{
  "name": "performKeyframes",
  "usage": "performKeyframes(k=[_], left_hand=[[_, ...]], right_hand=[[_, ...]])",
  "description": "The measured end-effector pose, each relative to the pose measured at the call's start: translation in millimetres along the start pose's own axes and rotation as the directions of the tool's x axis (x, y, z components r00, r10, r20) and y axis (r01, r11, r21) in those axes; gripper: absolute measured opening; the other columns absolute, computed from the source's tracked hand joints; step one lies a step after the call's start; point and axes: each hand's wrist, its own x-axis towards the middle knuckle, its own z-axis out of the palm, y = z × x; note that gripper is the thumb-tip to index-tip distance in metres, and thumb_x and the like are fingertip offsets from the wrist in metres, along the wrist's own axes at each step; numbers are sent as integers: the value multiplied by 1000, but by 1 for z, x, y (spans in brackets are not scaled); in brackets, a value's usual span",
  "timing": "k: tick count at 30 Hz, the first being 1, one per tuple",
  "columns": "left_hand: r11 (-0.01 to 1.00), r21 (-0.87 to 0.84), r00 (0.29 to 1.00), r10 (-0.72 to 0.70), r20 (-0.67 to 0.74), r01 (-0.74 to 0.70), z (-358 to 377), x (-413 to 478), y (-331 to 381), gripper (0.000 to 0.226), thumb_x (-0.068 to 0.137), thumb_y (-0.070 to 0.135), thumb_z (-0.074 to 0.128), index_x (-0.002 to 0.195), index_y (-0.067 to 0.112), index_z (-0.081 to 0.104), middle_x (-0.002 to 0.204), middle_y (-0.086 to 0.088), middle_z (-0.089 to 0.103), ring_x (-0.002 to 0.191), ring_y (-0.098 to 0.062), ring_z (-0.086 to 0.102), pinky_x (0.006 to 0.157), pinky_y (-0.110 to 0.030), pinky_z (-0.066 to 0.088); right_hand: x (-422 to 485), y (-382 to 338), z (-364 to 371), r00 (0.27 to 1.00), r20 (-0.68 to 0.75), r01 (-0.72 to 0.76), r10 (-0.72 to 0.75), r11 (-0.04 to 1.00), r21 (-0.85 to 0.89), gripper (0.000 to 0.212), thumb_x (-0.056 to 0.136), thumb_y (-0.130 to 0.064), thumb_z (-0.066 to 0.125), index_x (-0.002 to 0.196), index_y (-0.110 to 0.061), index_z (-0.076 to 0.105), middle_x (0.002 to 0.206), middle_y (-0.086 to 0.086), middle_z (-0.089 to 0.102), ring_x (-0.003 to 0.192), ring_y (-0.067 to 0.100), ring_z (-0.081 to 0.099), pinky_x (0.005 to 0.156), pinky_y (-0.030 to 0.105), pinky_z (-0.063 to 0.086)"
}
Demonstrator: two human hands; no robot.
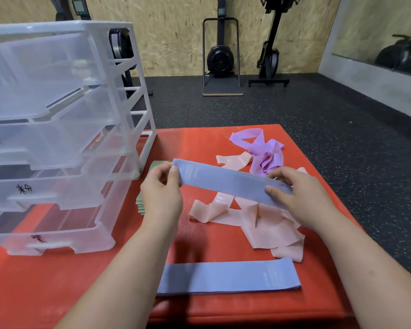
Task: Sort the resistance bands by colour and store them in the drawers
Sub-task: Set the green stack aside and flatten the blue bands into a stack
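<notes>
Holding a blue fabric band (228, 180) stretched flat between both hands above the red mat (199, 233), I note the following. My left hand (160, 198) is closed on the band's left end, thumb on the near face and fingers behind. My right hand (299, 198) is closed on the right end in the same pinch, thumb pressed on the front of the fabric. The band slopes slightly, its left end higher in view than its right, and it is clear of the mat. A second blue band (228, 276) lies flat on the mat near me, below my hands and apart from the rest. A loose heap of pink bands (266, 222) lies on the mat under and just beyond my right hand. A tangle of purple bands (261, 148) sits farther back on the mat, touching one pink loop. A small stack of green bands (144, 205) lies beside my left hand, partly hidden by it, close to the drawer unit. The clear plastic drawer unit (57, 138) stands on the mat's left side; all drawers appear pushed in, and the lower two carry handwritten marks I cannot read. Contents of the drawers cannot be determined.
</notes>
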Motion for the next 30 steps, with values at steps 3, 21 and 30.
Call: performKeyframes(k=[3, 21, 30], left_hand=[[995, 96, 996, -31, -83, 39, -4, 4, -6, 16, 106, 24, 59, 103, 21, 74, 88, 5, 74, 76, -10, 64, 78, -33, 55], [865, 260, 785, 215, 582, -429, 17, -27, 6, 38, 101, 34, 69, 138, 29, 63, 128, 18, 67, 123, -4, 61, 106, -36, 50], [935, 149, 779, 172, 603, -322, 15, -26, 17, 10, 95, 23, 79, 102, 27, 75, 73, 3, 62, 69, -15, 59, 71, -38, 54]], right_hand=[[-1, -2, -13, 997, -66, -26, 30, 998, 65, 17, 82, -40, 86, 93, -42, 73, 85, -12, 73, 85, 13, 64, 71, 31, 48], [-11, -43, -1, 992, 104, 12, -67, 887, 462, 43, 81, -11, 89, 114, -27, 68, 83, 1, 79, 80, 22, 74, 78, 35, 58], [-26, -64, 38, 985, 140, 9, -104, 832, 555, 39, 87, -14, 84, 114, -26, 58, 89, 9, 76, 82, 31, 73, 59, 24, 53]])
